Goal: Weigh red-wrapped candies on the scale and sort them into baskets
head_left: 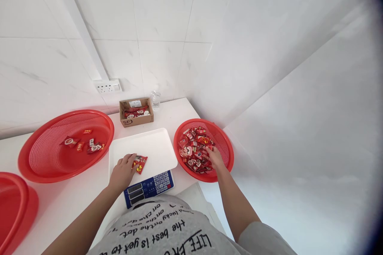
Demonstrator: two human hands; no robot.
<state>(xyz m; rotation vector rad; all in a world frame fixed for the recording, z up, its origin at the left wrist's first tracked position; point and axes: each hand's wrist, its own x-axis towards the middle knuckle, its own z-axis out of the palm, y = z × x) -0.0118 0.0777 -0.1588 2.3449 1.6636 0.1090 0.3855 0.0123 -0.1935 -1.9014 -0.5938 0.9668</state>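
On the white tray of a weighing scale lies a red snack packet with gold marks. My left hand has its fingers closed over the packet's left side. To the right, my right hand reaches into a round red plastic basket of small red wrapped packets. Its fingers are bent around a red packet at the pile's right side; the fingertips are partly hidden. Below the tray shows the scale's blue panel with its keys and displays.
A larger red basket with a few packets stands left, and another red basket is cut off at the edge. Behind the scale are a cardboard box of packets and a clear bottle. Walls border the white table.
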